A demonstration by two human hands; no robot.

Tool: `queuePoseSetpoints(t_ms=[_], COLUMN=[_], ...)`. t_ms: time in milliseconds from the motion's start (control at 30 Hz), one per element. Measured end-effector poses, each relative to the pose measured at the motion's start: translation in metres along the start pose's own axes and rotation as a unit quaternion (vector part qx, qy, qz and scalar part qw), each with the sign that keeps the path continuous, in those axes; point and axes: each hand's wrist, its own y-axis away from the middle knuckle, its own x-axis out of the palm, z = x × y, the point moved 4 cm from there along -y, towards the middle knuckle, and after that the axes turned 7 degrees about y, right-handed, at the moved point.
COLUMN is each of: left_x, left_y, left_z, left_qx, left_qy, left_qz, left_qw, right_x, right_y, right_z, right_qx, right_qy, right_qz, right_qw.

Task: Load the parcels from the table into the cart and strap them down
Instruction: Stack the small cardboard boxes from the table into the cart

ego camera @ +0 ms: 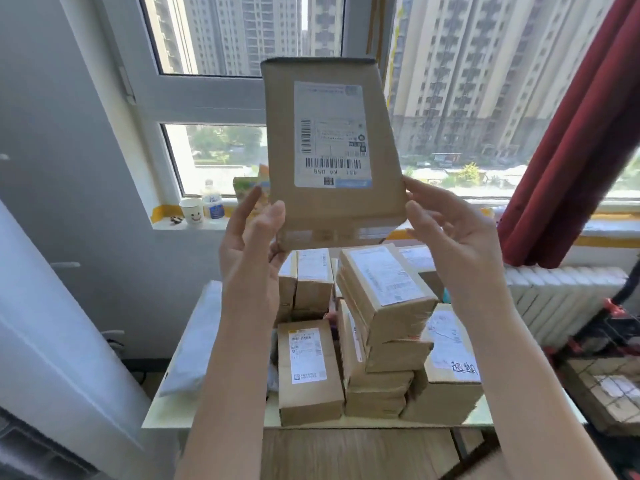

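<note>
**Two hands on one cardboard parcel, held up**

Left hand [252,237] clamps the cardboard parcel's [332,209] lower-left corner, thumb on front. Right hand [453,237] presses near-straight fingers against its lower-right edge. Parcel is airborne, label facing camera, above the stacked parcels [381,306] on the table [166,414]. Wire cart [613,386] at right. Paper cup [192,210] and water bottle [212,202] on the windowsill behind
</note>
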Motion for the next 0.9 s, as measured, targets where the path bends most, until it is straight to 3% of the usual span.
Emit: queuePoseSetpoints(t_ms=[333,633,900], left_x=[0.051,0.120,0.220], left_y=[0.018,0.052,0.104], left_z=[0.065,0.123,0.210], left_qx=[-0.097,-0.167,-0.222], left_qy=[0.045,0.026,-0.017], left_qz=[0.100,0.176,0.239], left_qw=[0.989,0.970,0.945], right_x=[-0.075,-0.168,-0.304], right_y=[0.034,0.056,0.086], right_z=[-0.040,-0.061,-0.091], right_qx=[0.168,0.177,0.188], right_qy=[-0.080,-0.113,-0.106], right_qz=[-0.013,-0.034,-0.081], right_qw=[0.982,0.977,0.973])
